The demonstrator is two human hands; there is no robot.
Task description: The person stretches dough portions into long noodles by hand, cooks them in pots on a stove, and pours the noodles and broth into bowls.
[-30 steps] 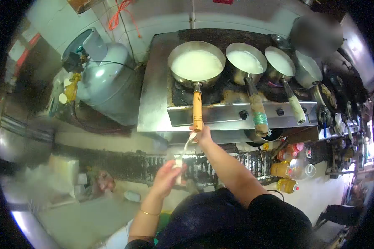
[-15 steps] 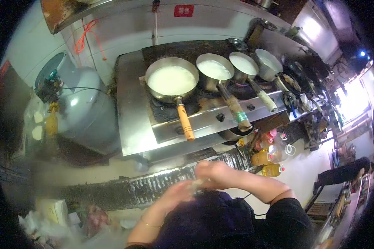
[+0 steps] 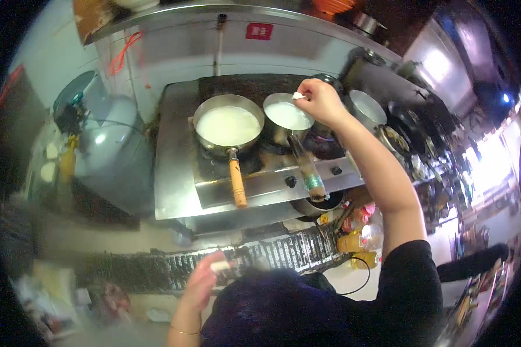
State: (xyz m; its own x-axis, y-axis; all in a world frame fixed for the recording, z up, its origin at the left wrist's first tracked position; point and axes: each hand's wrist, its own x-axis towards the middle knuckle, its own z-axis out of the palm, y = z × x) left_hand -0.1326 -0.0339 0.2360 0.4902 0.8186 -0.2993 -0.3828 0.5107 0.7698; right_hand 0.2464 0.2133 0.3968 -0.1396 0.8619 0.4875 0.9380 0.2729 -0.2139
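My right hand (image 3: 324, 105) is raised over the stove, pinching a small white lump (image 3: 298, 96) at the rim of the middle saucepan (image 3: 288, 117), which holds whitish liquid. Lower down, near my body, my left hand (image 3: 198, 284) has its fingers around another small white piece (image 3: 219, 266); both are blurred. A wider pan with a wooden handle (image 3: 228, 125) stands left of the saucepan, filled with pale, milky liquid. My right hand and forearm hide most of a third pot.
A further metal pot (image 3: 367, 107) stands to the right on the stove (image 3: 173, 173). A grey gas cylinder (image 3: 113, 156) is on the left. Oil bottles (image 3: 362, 260) stand on the floor beside a dark drain grate (image 3: 289, 248). A shelf (image 3: 243, 11) runs above.
My hands were together in front of my body. My right hand has moved up and forward to the middle saucepan, while my left has moved left and slightly down.
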